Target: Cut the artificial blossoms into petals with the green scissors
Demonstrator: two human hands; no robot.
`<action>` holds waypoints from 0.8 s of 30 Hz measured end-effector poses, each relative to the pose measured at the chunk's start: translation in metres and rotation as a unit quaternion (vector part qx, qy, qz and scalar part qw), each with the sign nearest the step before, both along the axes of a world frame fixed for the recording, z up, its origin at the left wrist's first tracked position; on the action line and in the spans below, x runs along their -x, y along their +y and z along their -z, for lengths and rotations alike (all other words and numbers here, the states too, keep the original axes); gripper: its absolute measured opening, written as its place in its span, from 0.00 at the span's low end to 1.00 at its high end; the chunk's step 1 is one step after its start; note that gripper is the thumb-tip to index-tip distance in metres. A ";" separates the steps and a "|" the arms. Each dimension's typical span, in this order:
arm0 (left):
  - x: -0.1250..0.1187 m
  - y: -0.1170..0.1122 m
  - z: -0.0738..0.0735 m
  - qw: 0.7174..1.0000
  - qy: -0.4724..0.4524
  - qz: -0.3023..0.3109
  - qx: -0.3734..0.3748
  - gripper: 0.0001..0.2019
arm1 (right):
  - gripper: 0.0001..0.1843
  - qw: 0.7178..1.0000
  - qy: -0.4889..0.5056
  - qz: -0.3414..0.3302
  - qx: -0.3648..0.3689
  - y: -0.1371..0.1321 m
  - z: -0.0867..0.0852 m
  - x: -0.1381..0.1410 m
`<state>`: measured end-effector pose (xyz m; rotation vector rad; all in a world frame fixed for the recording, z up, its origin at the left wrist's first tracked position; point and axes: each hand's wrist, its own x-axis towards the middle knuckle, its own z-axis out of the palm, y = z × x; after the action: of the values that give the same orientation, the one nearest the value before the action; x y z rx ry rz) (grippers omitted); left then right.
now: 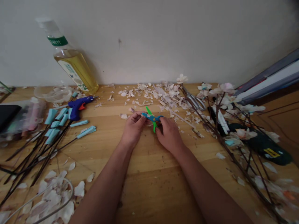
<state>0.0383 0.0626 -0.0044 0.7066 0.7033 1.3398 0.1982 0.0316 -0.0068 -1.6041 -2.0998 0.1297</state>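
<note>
Petals [59, 199] are littering the near left corner of the bench [149, 177]; at its middle, the left hand [133, 129] is pinching one end of the scissors [152, 119] while the right hand [168, 134] is gripping their handle.

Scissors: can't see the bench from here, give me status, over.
Right hand grips green-and-blue scissors. Left hand at their blue end, grip unclear. Petal scraps just beyond, blue glue gun left, flower branches right.
</note>
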 end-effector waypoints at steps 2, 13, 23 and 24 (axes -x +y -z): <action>-0.001 -0.001 -0.003 0.999 -0.035 0.003 0.021 0.12 | 0.08 1.000 -0.003 0.000 0.001 0.000 0.000 0.000; 0.004 0.004 0.006 0.996 0.077 -0.035 -0.017 0.10 | 0.09 1.000 -0.005 -0.009 -0.002 -0.001 0.000 -0.002; 0.008 0.002 0.001 0.998 0.062 -0.013 -0.031 0.09 | 0.07 1.000 -0.010 0.003 0.002 0.000 -0.001 -0.003; 0.007 0.002 0.001 0.997 0.065 -0.012 -0.034 0.09 | 0.07 1.000 -0.009 0.003 0.000 0.000 -0.001 -0.004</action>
<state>0.0309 0.0648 -0.0050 0.8478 0.7736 1.3532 0.2018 0.0316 -0.0060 -1.6179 -2.1074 0.1148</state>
